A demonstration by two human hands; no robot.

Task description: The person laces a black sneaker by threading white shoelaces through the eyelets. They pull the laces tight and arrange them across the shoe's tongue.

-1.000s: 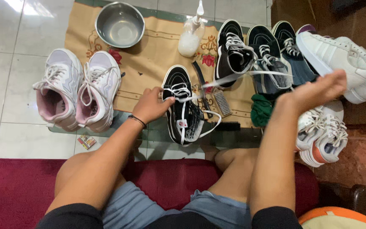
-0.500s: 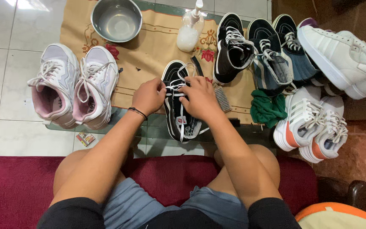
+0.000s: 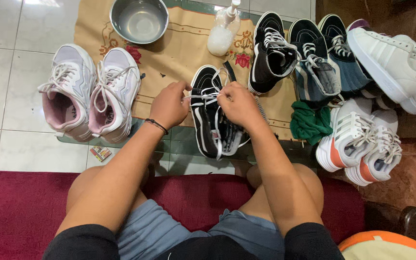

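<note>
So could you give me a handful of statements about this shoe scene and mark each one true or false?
1. Both hands, the left hand and the right hand, are at the white laces of the black sneaker. True.
2. The metal bowl holds a shoe. False: nothing shows inside it.
3. A pair of white and pink sneakers lies to the left of the left hand. True.
4. The green cloth is draped over the black sneaker. False: it lies apart, to the right, beside the white and orange sneakers.
5. The left wrist wears a dark bracelet. True.
</note>
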